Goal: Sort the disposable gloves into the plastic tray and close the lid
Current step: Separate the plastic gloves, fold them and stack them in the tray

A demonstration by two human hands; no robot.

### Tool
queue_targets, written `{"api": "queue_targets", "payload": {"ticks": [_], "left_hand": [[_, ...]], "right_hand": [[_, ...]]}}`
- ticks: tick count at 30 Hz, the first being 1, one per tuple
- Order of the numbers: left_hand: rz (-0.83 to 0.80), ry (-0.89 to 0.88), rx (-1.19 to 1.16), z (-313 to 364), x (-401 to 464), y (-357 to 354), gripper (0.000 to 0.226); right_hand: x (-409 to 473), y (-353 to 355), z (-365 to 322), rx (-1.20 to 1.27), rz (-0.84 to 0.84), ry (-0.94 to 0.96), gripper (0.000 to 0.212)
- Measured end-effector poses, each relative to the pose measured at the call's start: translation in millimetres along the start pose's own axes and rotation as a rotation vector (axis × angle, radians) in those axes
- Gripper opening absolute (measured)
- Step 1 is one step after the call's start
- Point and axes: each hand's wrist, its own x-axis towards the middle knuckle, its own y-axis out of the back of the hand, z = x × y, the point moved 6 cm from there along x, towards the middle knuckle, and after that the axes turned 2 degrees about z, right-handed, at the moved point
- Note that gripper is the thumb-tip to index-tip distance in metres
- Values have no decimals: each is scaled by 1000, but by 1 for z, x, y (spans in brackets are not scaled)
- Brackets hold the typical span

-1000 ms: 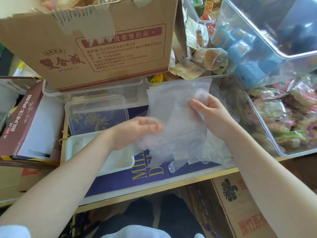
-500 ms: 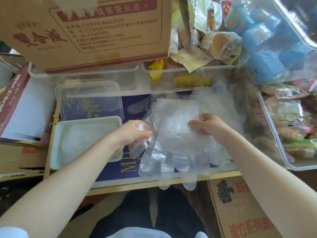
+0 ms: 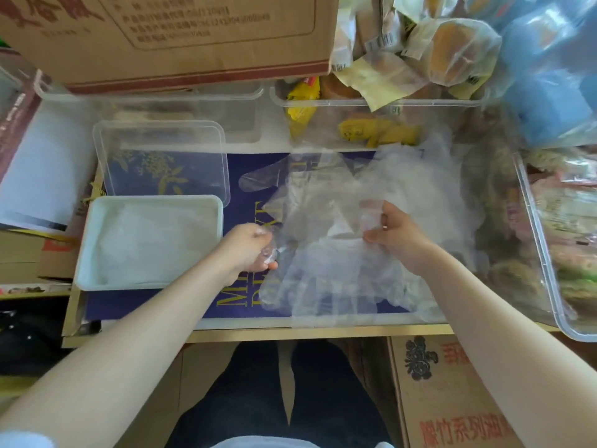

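Note:
A heap of clear disposable gloves [image 3: 326,279] lies spread on the dark blue box top, fingers pointing toward me. My left hand [image 3: 250,250] pinches the heap's left edge. My right hand [image 3: 392,232] grips a fold of glove plastic near the middle. The white plastic tray [image 3: 89,250] sits to the left of my left hand, with several gloves inside. Its clear lid [image 3: 161,163] lies flat just behind the tray. More loose glove film [image 3: 416,176] lies crumpled behind my right hand.
A large cardboard box [image 3: 181,43] overhangs the back. Clear bins with wrapped snacks [image 3: 381,121] stand behind and at the right [image 3: 549,253]. A maroon carton [image 3: 13,124] sits at the left. Another cardboard box [image 3: 452,399] is on the floor by my legs.
The gloves were held up as a folded bundle, then were lowered and spread over the blue surface. Both hands dropped with them and moved apart; the view tilted downward.

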Motion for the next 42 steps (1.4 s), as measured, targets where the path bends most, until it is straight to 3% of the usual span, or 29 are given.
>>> {"api": "queue_targets", "payload": {"ticks": [3, 7, 12, 16, 20, 24, 27, 30, 35, 42], "left_hand": [[101, -134, 28, 4, 4, 5, 25], [73, -258, 71, 9, 0, 6, 48], [25, -61, -387, 3, 0, 4, 13], [46, -35, -241, 7, 6, 2, 25], [112, -141, -151, 19, 11, 5, 13], [140, -218, -181, 26, 11, 8, 14], [174, -201, -161, 22, 17, 10, 19], [193, -167, -120, 18, 25, 12, 27], [139, 19, -479, 3, 27, 5, 31], [108, -34, -125, -13, 10, 0, 11]], "right_hand": [[-2, 0, 3, 0, -56, -43, 59], [2, 7, 10, -32, 111, -123, 34], [2, 12, 8, 5, 166, -4, 11], [-3, 12, -8, 188, 97, 114, 22], [-3, 17, -22, 200, 52, 194, 20], [7, 22, -19, 141, 99, 65, 3], [17, 20, -13, 17, 180, -27, 22], [21, 16, -14, 13, 222, -44, 20], [26, 12, -2, 9, 269, -82, 21], [23, 20, 11, 58, 409, -50, 16]]}}
